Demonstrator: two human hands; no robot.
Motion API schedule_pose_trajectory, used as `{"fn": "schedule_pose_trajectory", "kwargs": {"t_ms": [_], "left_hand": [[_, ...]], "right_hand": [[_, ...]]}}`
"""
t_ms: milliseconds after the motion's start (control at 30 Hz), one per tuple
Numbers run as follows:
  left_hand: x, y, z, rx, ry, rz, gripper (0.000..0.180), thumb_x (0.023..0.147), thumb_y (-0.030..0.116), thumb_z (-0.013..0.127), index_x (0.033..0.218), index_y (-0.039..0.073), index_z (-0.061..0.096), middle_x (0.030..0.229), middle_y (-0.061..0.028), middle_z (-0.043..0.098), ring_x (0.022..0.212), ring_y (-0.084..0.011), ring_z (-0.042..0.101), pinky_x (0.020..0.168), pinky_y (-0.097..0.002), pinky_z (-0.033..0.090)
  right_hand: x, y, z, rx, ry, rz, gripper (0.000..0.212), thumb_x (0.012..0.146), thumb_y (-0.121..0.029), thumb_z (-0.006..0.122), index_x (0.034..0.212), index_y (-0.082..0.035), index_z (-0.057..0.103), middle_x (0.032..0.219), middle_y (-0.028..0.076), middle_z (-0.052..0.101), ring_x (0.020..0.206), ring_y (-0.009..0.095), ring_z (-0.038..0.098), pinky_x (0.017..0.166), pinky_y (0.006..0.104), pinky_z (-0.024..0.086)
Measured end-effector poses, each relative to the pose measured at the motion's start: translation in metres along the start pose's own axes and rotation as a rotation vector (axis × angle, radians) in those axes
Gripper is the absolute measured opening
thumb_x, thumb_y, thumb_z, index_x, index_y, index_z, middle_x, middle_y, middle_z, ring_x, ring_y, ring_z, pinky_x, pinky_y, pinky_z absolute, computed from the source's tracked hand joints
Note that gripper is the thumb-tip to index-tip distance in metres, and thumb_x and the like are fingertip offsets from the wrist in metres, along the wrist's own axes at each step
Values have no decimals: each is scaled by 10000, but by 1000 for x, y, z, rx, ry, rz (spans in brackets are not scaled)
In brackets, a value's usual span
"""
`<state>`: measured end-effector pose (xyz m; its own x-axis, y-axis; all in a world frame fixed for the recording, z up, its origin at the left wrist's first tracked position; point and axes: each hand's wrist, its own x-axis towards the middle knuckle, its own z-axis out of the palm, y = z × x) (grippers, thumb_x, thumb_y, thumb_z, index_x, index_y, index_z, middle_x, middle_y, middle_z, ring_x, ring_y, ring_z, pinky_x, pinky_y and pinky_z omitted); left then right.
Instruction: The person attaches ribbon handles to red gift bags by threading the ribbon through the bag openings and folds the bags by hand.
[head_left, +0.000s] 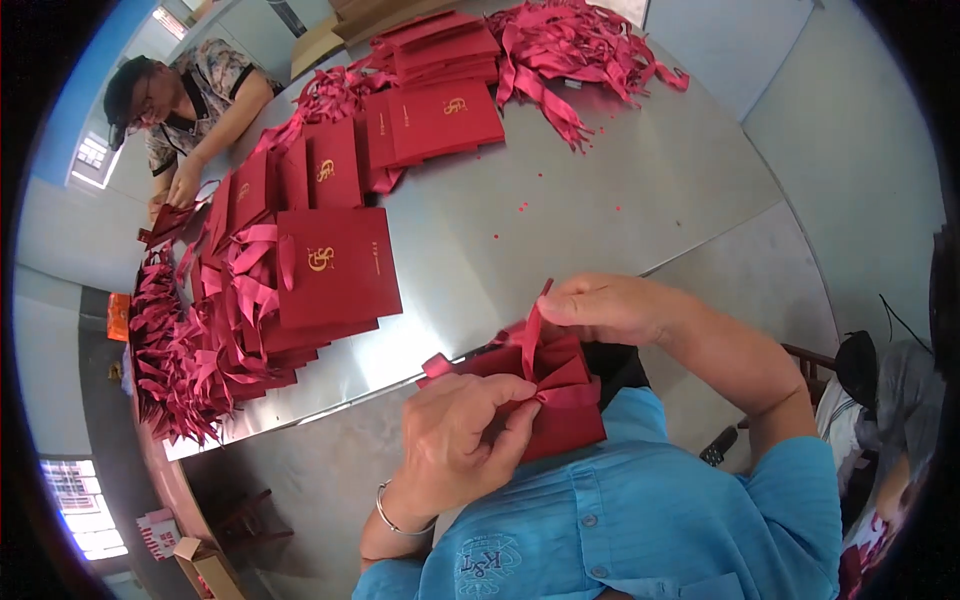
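Note:
A small dark red paper gift bag rests against my front at the table's near edge, its pink-red ribbon running across the opening. My left hand, a bangle on its wrist, pinches the ribbon between thumb and forefinger at the bag's upper edge. Above it, my right hand has the ribbon's upright free end between thumb and fingers. Part of the bag is hidden behind my left hand. Left of my hands stands a row of similar red bags with gold lettering and ribbon handles.
The metal table carries more red bags, a heap of loose ribbons at the far side and small red scraps. A co-worker handles a red bag at the far left. An open cardboard box stands at lower left.

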<state>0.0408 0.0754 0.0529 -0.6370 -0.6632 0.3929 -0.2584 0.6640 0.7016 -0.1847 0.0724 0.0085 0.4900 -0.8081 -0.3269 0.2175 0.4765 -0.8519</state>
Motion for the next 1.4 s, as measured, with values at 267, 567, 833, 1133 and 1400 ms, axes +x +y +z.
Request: {"fn": "schedule_pose_trajectory", "kwargs": {"t_ms": [267,567,833,1133,1400], "left_hand": [[64,-41,8,53,-141,-78,164,781,14,705,928,-5,636,791,-114,682,780,-228,712,648,-324,550],[74,-114,47,-124,-224,-340,187,821,4,676,1000,-10,622,873,-65,688,807,-112,649,736,-266,526],[74,-115,46,-166,-222,-369,167,819,-2,681,973,-13,617,859,-49,678,802,-103,639,728,-255,525],[71,-116,46,-126,-189,-316,181,807,3,696,969,-7,617,839,-63,688,772,-114,652,710,-264,530],[69,-115,46,-83,-173,-284,189,798,51,709,964,14,627,800,-82,685,730,-142,659,676,-284,527]], "right_hand": [[46,-43,-36,-34,250,-214,200,888,-162,686,953,27,673,995,114,707,849,122,660,778,282,527],[75,-47,-89,-476,584,-260,297,907,-211,660,1120,-5,647,940,47,687,833,90,635,719,237,509],[44,-22,-98,-501,464,-303,327,905,-171,670,1180,-3,621,987,54,675,880,89,620,741,228,498],[69,-19,-83,-459,497,-336,186,848,-56,712,1016,-3,652,897,45,669,743,73,613,643,208,507],[109,-30,-84,-519,525,-463,257,787,-41,764,986,0,607,845,26,629,727,66,591,634,211,508]]}}
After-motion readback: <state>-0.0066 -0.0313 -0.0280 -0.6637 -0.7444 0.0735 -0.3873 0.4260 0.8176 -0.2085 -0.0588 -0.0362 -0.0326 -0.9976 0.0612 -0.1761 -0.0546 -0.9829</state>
